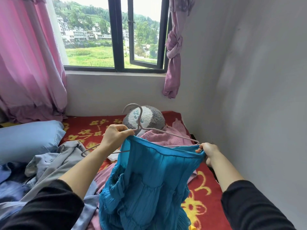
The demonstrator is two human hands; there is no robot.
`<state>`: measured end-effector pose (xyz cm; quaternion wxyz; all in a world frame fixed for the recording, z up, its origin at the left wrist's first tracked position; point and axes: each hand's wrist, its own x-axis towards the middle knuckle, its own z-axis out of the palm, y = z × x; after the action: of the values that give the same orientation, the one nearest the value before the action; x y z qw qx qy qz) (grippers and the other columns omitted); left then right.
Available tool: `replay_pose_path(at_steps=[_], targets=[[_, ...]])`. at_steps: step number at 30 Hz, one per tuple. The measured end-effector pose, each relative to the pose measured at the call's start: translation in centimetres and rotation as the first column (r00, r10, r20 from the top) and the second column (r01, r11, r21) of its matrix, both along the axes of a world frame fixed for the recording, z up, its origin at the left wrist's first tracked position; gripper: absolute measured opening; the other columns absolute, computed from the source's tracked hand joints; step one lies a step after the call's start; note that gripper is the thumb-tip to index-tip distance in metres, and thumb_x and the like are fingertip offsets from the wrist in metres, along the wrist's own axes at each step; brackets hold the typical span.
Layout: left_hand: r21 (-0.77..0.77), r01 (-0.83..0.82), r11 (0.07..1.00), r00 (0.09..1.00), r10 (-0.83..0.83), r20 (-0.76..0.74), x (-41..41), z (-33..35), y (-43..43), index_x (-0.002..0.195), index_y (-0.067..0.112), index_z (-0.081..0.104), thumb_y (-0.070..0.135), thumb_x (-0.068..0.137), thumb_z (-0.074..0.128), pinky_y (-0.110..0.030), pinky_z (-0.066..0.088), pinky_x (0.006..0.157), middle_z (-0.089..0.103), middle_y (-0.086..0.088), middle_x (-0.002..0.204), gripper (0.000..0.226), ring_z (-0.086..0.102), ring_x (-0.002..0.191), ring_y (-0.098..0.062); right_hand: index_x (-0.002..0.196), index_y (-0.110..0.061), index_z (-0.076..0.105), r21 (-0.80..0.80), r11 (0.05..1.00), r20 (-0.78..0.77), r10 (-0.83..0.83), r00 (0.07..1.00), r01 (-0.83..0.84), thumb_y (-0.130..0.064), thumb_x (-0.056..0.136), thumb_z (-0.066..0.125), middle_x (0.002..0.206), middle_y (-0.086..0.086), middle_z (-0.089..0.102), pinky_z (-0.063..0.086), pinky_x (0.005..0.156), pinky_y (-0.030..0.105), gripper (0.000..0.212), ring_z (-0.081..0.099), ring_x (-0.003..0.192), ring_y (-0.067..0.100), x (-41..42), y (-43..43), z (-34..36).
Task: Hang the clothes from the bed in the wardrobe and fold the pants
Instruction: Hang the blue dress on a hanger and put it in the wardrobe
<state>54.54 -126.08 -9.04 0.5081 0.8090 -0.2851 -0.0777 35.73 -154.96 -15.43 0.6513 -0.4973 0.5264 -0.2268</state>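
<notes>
A bright blue crinkled garment (pixel 149 180) hangs in front of me over the bed. My left hand (pixel 116 136) grips its top left edge together with a pale wire hanger (pixel 166 132). The hanger's hook points up, and its bar runs behind the garment's top hem. My right hand (pixel 208 151) pinches the top right corner of the garment, right beside the hanger's right tip. More clothes lie on the bed: a grey-blue shirt (pixel 54 161) at the left and a pink knit piece (pixel 159 136) behind the hanger.
The bed has a red blanket with yellow flowers (pixel 202 193). A blue pillow (pixel 28 138) lies at the left, a grey and white plush toy (pixel 147 118) near the wall. A white wall (pixel 249 97) stands close on the right. A window with pink curtains (pixel 25 63) is ahead.
</notes>
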Motion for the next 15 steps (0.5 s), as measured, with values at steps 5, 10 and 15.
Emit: replay_pose_path(at_steps=[5, 10, 15], targets=[[-0.045, 0.024, 0.999, 0.999, -0.026, -0.035, -0.3, -0.1, 0.1, 0.055, 0.012, 0.069, 0.034, 0.06, 0.062, -0.032, 0.043, 0.062, 0.063, -0.004, 0.058, 0.023, 0.05, 0.054, -0.007, 0.095, -0.003, 0.057, 0.054, 0.998, -0.005, -0.045, 0.999, 0.045, -0.005, 0.088, 0.05, 0.068, 0.011, 0.054, 0.044, 0.034, 0.022, 0.009, 0.052, 0.03, 0.013, -0.1, -0.1, -0.1], [-0.004, 0.008, 1.0, 1.0, -0.008, 0.011, 0.3, -0.3, 0.8, 0.054, 0.015, 0.069, 0.034, 0.059, 0.063, -0.024, 0.041, 0.054, 0.059, 0.0, 0.052, 0.02, 0.046, 0.05, -0.008, 0.077, -0.008, 0.059, -0.164, 0.983, -0.107, 0.064, 0.992, -0.081, -0.009, 0.082, 0.065, 0.066, 0.007, 0.052, 0.041, 0.043, 0.022, 0.008, 0.053, 0.03, 0.01, 0.3, 1.0, 1.8], [-0.009, -0.011, 1.0, 1.0, 0.011, -0.025, 0.5, 0.5, 0.5, 0.057, 0.016, 0.07, 0.039, 0.058, 0.062, -0.026, 0.04, 0.058, 0.059, 0.003, 0.055, 0.024, 0.049, 0.057, -0.011, 0.087, -0.006, 0.063, -0.312, 0.859, -0.105, 0.393, 0.914, -0.405, -0.005, 0.084, 0.067, 0.065, 0.01, 0.067, 0.042, 0.039, 0.02, 0.005, 0.065, 0.045, 0.017, 1.8, 3.9, 6.7]])
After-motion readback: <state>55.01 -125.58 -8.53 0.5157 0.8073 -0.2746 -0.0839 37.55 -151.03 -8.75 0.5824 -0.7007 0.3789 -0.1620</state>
